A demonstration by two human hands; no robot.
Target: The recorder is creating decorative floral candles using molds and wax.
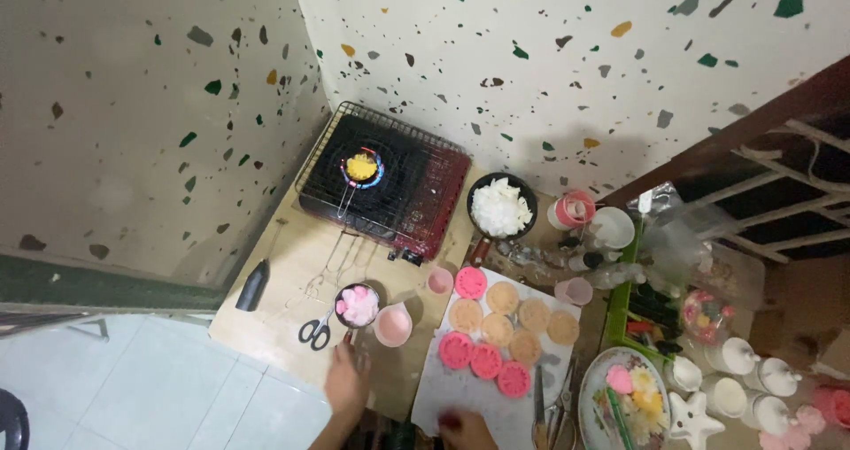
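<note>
Low in the frame, just left of centre: left hand (345,381) reaching up toward the small dark pan (358,306) of pink and white pieces. Fingers seemingly at the near end of the pan's handle, though too blurred to tell whether curled round it or merely touching. Pan bowl directly above the hand in the picture, handle trailing down toward the fingers, so long axis close to vertical in the frame, bowl end pointing up at the grill.

Right hand (467,428) at the bottom edge, right of centre, resting on the lower rim of the white board (443,397); knuckles only in view, open or closed impossible to say. Well apart from the pan, with the pink cup (392,324) between. Left hand clearly the nearer.

Scissors (315,330) just left of the pan, blades angled up and to the right. On the board, tan discs (502,298) and pink discs (485,360) in rows. Upper centre: black wire grill (416,193) with a tiny pan of yellow food (361,167) over flame, its wire handle running down and slightly left. Right of it, a black pan of white chopped pieces (501,206).
</note>
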